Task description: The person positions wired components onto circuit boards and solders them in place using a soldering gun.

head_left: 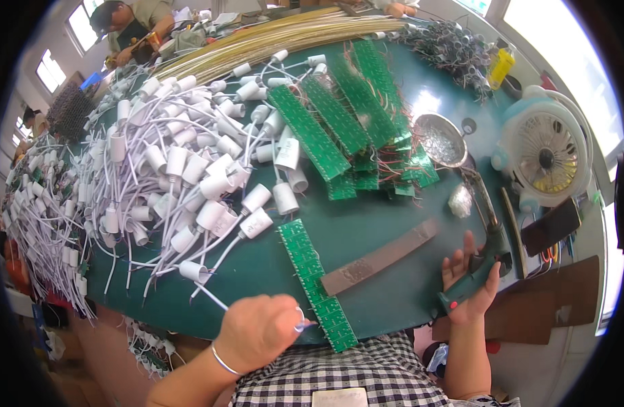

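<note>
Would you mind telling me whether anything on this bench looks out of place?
The pile of white sockets spills its wires over the table's near edge. Otherwise nothing stands out.

Your left hand (257, 329) covers the near end of the white wire (210, 295) and whatever its fingers pinch. Your right hand (469, 281) hides the middle of the green-handled soldering iron (476, 268). The checked shirt (366, 373) cuts off at the lower edge. The far wire tangle (447, 44) is too small to sort.

Bright window daylight, fisheye-bent edges
</note>
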Motion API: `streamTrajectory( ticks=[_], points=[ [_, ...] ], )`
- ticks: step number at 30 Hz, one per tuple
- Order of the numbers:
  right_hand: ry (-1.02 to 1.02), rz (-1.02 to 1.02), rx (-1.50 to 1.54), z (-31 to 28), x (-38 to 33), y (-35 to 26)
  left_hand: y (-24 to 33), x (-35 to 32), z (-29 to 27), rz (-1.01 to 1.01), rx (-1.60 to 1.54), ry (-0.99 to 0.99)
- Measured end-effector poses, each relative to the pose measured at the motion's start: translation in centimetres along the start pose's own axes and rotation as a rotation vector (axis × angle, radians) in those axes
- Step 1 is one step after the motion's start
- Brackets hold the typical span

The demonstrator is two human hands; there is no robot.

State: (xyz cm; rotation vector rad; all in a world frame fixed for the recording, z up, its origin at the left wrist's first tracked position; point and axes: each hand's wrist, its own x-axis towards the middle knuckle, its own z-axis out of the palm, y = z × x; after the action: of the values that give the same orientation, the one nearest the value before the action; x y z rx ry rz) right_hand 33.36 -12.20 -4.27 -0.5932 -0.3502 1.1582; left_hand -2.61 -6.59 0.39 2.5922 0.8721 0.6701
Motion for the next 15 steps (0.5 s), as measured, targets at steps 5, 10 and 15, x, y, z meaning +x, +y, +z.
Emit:
streamTrajectory(
  ticks=[5,10,15],
  points=[
    [-0.023,0.005,0.007,0.4,0.0,0.0,1.7,-0.4,1.9,-0.124,-0.058,0.021],
    [-0.035,0.001,0.003,-0.1,-0.8,0.1,2.7,-0.9,2.3,-0.158,-0.096,-0.044],
    [-0.065,0.002,-0.089,0.1,-4.4,-0.9,4.0,-1.3,2.8,-0.276,-0.165,0.026]
  ],
)
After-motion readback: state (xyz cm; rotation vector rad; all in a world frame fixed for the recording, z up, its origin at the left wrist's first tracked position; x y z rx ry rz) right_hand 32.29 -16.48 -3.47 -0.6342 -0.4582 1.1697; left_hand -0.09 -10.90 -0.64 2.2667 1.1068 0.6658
